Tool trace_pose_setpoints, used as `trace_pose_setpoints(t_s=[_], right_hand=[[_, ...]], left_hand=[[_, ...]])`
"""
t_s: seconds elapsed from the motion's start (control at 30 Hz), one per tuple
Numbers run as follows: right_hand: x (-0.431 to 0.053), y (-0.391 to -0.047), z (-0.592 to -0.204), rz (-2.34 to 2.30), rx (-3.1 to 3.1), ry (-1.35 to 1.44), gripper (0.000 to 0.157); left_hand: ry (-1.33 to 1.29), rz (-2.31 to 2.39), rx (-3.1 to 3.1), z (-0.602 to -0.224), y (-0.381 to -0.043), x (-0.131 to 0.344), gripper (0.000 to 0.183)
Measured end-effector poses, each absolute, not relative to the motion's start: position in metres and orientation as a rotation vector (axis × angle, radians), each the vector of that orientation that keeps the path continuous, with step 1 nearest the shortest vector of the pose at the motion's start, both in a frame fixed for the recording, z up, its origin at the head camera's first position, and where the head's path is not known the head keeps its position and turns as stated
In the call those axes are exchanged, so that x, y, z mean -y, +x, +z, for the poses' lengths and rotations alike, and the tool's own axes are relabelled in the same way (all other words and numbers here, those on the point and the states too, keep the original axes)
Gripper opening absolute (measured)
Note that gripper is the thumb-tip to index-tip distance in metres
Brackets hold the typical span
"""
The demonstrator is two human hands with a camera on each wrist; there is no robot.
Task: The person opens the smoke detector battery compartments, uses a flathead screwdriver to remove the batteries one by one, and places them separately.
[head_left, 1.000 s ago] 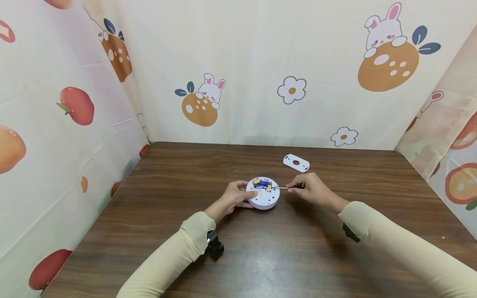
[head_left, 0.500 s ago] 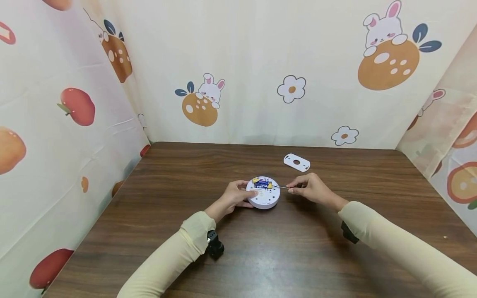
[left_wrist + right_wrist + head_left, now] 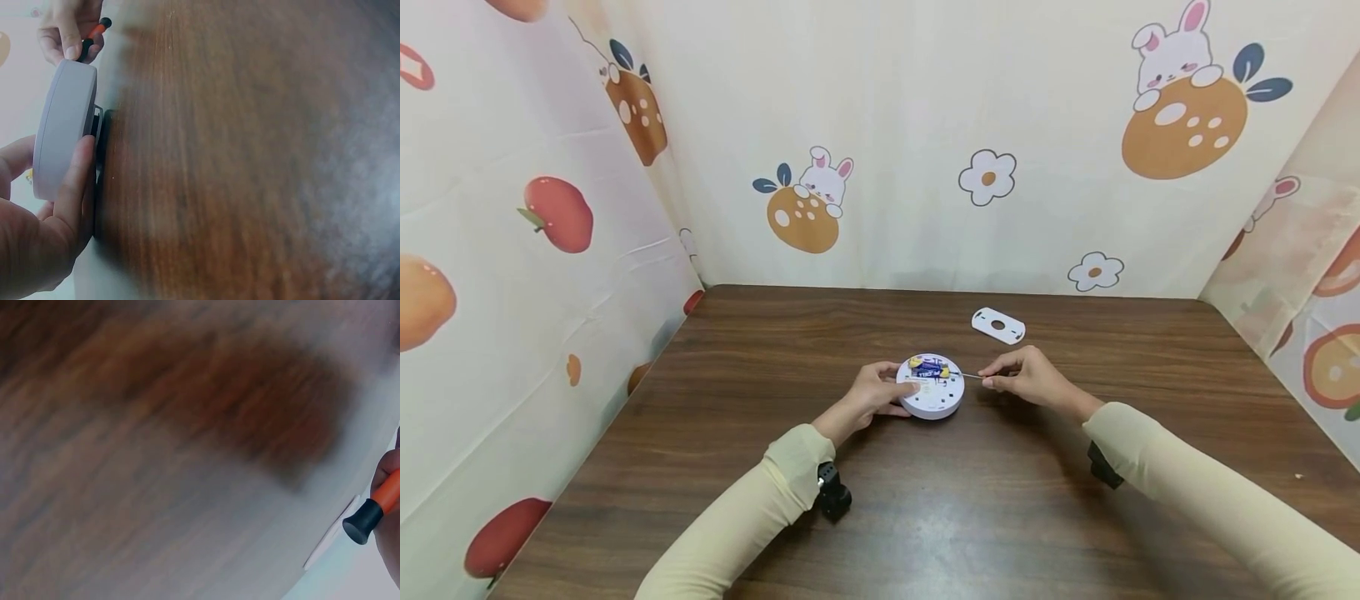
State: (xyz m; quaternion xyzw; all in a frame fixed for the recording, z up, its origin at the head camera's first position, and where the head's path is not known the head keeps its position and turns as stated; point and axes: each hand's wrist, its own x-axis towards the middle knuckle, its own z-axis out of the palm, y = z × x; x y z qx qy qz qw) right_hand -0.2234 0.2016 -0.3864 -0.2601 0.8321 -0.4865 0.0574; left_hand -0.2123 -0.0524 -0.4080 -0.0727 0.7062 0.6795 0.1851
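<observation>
My left hand [image 3: 871,394] holds a round white device that looks like a smoke detector [image 3: 929,406], thumb on its open back and fingers around the side. Blue-and-yellow batteries [image 3: 930,368] sit in its back. From the right, my right hand [image 3: 1024,377] pinches a screwdriver [image 3: 972,377] whose thin metal shaft reaches to the batteries' right end. The exact tip contact is too small to tell. In the right wrist view the screwdriver's orange-and-black handle [image 3: 365,520] shows. The left wrist view shows the smoke detector's side wall [image 3: 65,125] tilted off the table.
A white oblong mounting plate [image 3: 997,326] with a round centre hole lies on the brown wooden table [image 3: 760,358] behind the right hand. A printed curtain [image 3: 910,100] encloses the back and sides. A tiny crumb [image 3: 1298,476] lies at the table's right.
The screwdriver's shaft has tilted slightly, its handle end now lower than its tip. The batteries appear a little more slanted. Both hands stay nearly in place.
</observation>
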Motion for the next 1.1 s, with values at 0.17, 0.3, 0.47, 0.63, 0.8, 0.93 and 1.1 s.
trace_pose_setpoints(t_s=[0.17,0.3,0.47,0.63,0.8,0.93,1.1], right_hand=[[-0.209,-0.232,-0.397,-1.43,-2.569,-0.797,0.012],[-0.213,-0.235,-0.398,-1.383,-2.626,-0.785,0.012],[-0.216,-0.234,-0.393,-1.305,-2.699,-0.755,0.012],[-0.221,-0.234,-0.389,-1.251,-2.742,-0.675,0.011],[-0.225,-0.235,-0.386,-1.189,-2.815,-0.613,0.012],[-0.228,-0.237,-0.386,-1.134,-2.885,-0.576,0.013],[-0.229,-0.241,-0.387,-1.091,-2.943,-0.521,0.013]], left_hand=[[-0.209,1.914,-1.986,-0.406,-0.211,0.052,0.051],[-0.199,1.921,-1.977,-0.406,-0.21,0.052,0.051],[-0.191,1.918,-1.975,-0.406,-0.209,0.052,0.052],[-0.197,1.913,-1.98,-0.405,-0.209,0.053,0.055],[-0.194,1.92,-1.973,-0.405,-0.209,0.053,0.055],[-0.187,1.922,-1.967,-0.405,-0.208,0.053,0.054],[-0.182,1.921,-1.968,-0.406,-0.208,0.054,0.054]])
